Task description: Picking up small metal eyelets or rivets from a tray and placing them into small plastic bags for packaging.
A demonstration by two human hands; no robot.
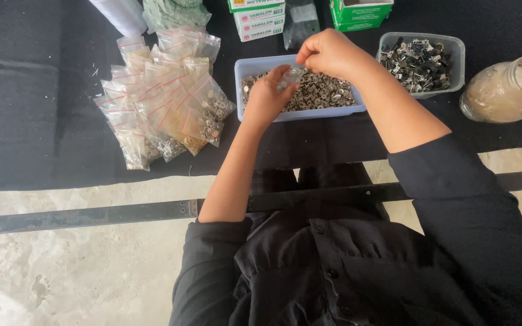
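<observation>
Black sleeves and a buttoned shirt front fill the near view, both forearms reaching over the near edge of the black tabletop (43, 121). Between the hands hangs a small clear bag (291, 76), directly above the blue tray (241, 67) of small metal rings. The left hand (265, 99) pinches the bag's lower end from below; the right hand (328, 53), curled shut, grips its top from above. So the bag's long axis runs up and away from the left hand toward the right, both hands touching it. A pile of filled zip bags (164, 96) lies toward the left edge, a clear tray of dark clips (421, 63) and a jar (505, 90) toward the right.
</observation>
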